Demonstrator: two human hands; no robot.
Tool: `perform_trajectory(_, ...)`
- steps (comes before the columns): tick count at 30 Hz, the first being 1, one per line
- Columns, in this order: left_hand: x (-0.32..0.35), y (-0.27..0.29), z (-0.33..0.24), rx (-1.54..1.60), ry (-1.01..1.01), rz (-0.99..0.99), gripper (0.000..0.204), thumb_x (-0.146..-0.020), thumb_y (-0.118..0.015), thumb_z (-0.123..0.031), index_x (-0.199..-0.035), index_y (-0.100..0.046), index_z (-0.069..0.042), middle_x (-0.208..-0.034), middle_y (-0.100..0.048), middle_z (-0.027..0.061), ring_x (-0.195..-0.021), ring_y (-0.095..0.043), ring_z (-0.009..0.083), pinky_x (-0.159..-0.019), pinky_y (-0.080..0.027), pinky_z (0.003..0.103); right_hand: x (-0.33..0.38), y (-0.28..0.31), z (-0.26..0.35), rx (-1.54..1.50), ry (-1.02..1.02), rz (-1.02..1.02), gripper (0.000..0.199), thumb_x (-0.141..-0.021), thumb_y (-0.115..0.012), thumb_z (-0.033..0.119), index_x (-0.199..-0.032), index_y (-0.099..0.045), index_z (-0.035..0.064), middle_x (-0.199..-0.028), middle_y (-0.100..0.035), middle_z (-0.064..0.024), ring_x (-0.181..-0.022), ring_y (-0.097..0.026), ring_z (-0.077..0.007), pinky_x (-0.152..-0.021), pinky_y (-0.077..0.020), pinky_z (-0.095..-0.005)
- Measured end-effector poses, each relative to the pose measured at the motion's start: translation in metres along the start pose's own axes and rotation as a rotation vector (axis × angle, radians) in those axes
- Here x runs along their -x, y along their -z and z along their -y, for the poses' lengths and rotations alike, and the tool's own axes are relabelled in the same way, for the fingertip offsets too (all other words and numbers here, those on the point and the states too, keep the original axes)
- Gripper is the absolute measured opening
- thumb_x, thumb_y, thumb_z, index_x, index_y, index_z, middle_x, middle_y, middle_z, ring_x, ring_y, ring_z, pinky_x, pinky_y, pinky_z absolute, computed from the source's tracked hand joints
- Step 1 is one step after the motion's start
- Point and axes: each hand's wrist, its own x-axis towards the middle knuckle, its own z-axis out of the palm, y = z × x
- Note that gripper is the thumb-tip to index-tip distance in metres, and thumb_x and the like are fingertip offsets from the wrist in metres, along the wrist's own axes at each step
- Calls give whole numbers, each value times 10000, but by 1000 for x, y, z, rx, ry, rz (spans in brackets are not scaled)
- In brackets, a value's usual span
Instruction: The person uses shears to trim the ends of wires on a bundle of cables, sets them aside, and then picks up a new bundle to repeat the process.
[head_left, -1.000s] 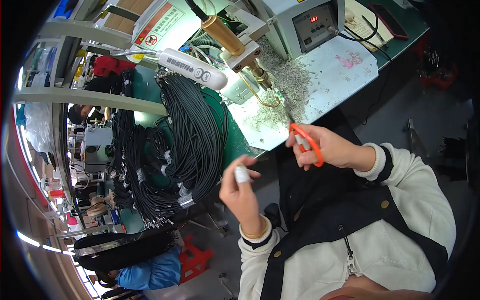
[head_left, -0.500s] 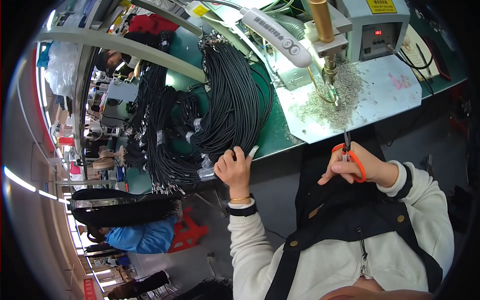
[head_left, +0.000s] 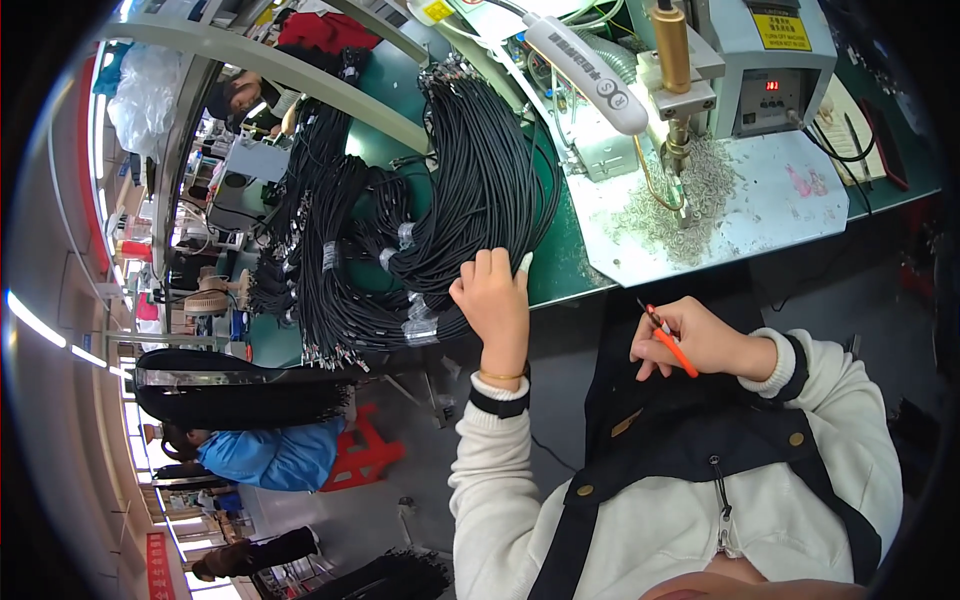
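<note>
My left hand (head_left: 492, 305) lies against the near edge of a thick bundle of black cables (head_left: 470, 170). Its fingers bend over the cables and the thumb, with a white covering on its tip, stands apart. Whatever is under the fingertips is hidden. In front of my dark apron, my right hand (head_left: 690, 338) is closed around scissors (head_left: 680, 357) with orange handles. Their dark blades stick out toward the bench edge, and the fingers cover part of the handles.
At the right of the green bench (head_left: 560, 285), a machine with a brass-coloured cylinder (head_left: 673, 50) stands over a white plate (head_left: 790, 190) strewn with small metal bits. A white lamp (head_left: 585, 75) hangs over it. Metal shelf posts (head_left: 300, 75) rise left. A co-worker in blue (head_left: 270, 460) sits beyond.
My left hand has moved forward and slightly right onto the cable bundle. The scissors have shifted left and turned, their blades now tilting left. The whole view has shifted a little.
</note>
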Motion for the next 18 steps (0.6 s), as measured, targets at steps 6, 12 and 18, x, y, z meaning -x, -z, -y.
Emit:
perform_trajectory(6, -15, 38, 32, 1444, 422, 37, 125, -794, -578, -152, -841, -507, -59, -720, -500, 22, -677, -509, 143, -646, -404, 295, -12, -4, 2, 185, 220, -56, 98, -800, -569, 69, -791, -573, -28, -642, -590, -78, -590, -609, -130, -518, -473, -224)
perform_trajectory(12, -22, 59, 85, 2021, 602, 390, 196, -878, -458, -224, -855, -508, -35, -586, -450, -3, -460, -434, 122, -615, -415, 282, -62, -32, 20, 707, 812, -100, 204, -726, -606, 35, -925, -567, 18, -921, -589, -89, -916, -574, -200, -801, -430, -361)
perform_trajectory(18, -18, 86, 113, 2254, 397, 459, 388, -900, -353, -391, -864, -520, -43, -447, -359, -24, -335, -310, 105, -547, -368, 280, -139, -63, 12, 1032, 1009, -212, 434, -687, -644, 122, -1091, -496, 73, -1147, -506, -76, -1185, -395, -227, -1009, -224, -456)
